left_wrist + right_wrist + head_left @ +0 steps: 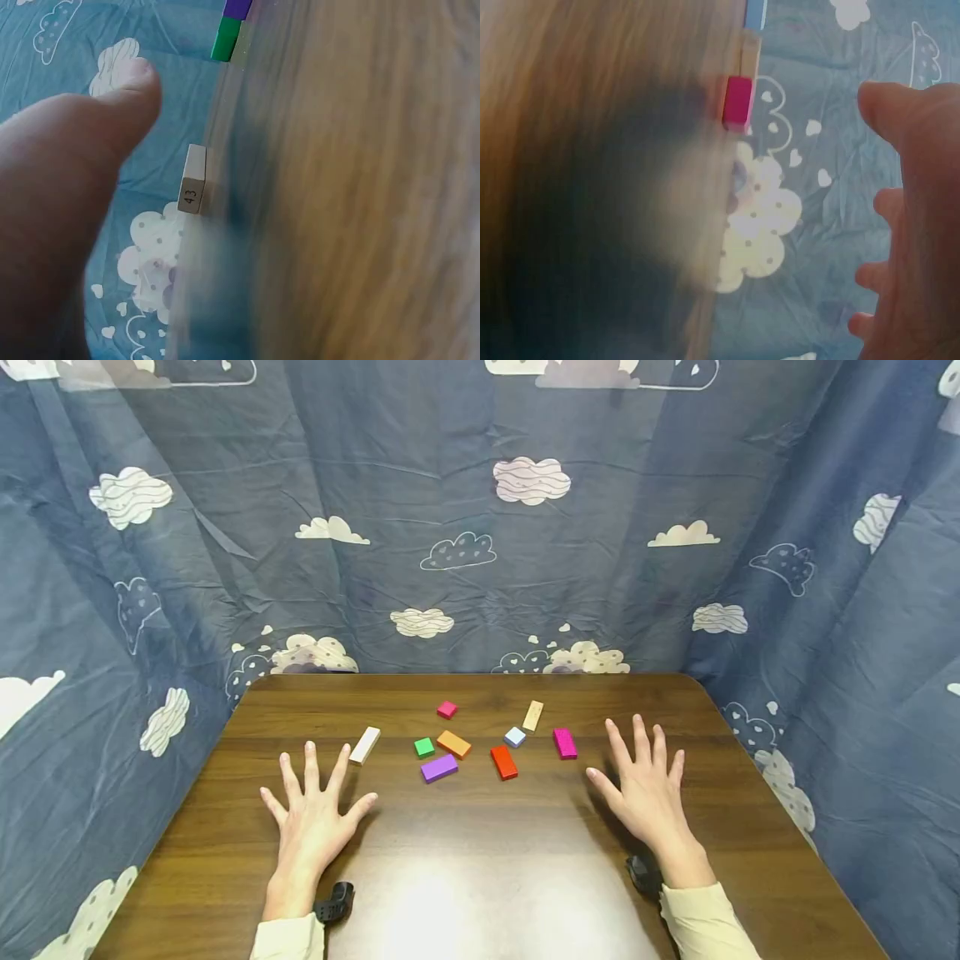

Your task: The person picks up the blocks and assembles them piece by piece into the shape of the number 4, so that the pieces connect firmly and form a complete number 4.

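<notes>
My left hand (311, 827) is spread over the left part of the table, fingers straight and nothing in its grasp. Nearest to it lies a white block (365, 746); in the left wrist view that block (193, 178) shows the number 43 on its end. On the right, my other hand (647, 797) is likewise spread with empty fingers, a magenta block (565, 743) just beyond its thumb. Between the hands lie a purple block (439, 768), a green block (423, 747), an orange block (453, 744) and a red block (504, 762).
Farther back on the brown wooden table (480, 827) are a small crimson block (447, 710), a light blue block (514, 737) and a natural wood block (533, 716). A blue curtain (450, 468) with cloud prints surrounds the table's back and sides.
</notes>
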`<state>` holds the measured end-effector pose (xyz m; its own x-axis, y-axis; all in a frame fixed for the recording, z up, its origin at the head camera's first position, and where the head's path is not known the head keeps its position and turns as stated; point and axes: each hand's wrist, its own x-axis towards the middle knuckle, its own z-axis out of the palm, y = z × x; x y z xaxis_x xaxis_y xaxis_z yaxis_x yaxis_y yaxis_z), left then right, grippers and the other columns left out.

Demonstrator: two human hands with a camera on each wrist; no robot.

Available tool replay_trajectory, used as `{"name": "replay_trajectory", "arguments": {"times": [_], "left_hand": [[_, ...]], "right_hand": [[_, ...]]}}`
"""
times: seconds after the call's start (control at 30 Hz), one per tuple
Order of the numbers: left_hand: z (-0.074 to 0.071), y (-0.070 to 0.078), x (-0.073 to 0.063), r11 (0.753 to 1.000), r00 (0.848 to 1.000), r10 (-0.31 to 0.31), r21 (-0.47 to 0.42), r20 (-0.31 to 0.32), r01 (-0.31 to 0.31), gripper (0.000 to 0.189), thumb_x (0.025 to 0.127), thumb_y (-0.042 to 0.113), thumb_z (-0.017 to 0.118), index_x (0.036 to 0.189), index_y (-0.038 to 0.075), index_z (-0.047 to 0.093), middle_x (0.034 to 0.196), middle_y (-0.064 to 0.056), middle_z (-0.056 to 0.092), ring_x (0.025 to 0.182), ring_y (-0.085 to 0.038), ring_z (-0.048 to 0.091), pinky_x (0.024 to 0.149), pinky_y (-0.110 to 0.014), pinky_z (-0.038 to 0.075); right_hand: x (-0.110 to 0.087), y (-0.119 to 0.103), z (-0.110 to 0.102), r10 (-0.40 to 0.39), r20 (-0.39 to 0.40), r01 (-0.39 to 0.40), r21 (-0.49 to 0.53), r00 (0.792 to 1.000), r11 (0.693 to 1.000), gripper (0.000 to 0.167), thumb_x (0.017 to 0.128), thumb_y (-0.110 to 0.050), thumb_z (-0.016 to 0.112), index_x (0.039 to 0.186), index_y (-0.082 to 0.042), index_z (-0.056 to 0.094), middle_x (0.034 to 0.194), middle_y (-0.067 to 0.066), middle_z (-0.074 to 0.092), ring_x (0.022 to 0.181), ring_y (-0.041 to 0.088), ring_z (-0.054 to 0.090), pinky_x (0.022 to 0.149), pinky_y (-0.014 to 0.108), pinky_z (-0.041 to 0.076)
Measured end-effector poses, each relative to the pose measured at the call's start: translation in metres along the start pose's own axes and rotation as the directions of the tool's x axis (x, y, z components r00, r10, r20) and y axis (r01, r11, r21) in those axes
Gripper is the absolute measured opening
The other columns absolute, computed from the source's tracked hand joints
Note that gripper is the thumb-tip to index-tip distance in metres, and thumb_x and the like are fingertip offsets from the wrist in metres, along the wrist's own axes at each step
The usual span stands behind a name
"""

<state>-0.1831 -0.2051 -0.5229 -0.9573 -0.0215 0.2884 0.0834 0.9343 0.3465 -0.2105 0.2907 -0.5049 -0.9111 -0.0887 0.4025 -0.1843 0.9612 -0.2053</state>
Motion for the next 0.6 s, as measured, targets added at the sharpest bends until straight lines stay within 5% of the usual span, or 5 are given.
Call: {"name": "replay_trajectory", "arguments": {"times": [0.4, 0.6], "left_hand": [[-0.001, 0.023, 0.002, 0.987, 0.999, 0.031, -0.156, 0.005, -0.030, 0.081, 0.100, 0.051, 0.055, 0.163, 0.026, 0.011, 0.165, -0.027, 0.004, 0.149, -0.045, -0.016, 0.102, -0.083, 0.004], [-0.003, 0.042, 0.010, 0.974, 0.988, 0.149, -0.168, -0.032, -0.152, 0.074, 0.097, 0.036, 0.064, 0.160, 0.022, 0.028, 0.162, -0.024, 0.019, 0.149, -0.048, 0.008, 0.103, -0.076, 0.025]], "right_hand": [[0.020, -0.008, 0.001, -0.109, 0.109, 0.085, 0.200, 0.988, 0.976, 0.076, 0.091, -0.039, 0.072, 0.155, -0.016, 0.038, 0.154, 0.025, 0.034, 0.141, 0.052, 0.027, 0.103, 0.074, 0.029], [0.040, -0.018, -0.004, -0.159, 0.139, 0.110, 0.303, 0.977, 0.946, 0.066, 0.090, -0.030, 0.074, 0.147, -0.008, 0.050, 0.150, 0.028, 0.040, 0.133, 0.049, 0.042, 0.104, 0.066, 0.036]]}}
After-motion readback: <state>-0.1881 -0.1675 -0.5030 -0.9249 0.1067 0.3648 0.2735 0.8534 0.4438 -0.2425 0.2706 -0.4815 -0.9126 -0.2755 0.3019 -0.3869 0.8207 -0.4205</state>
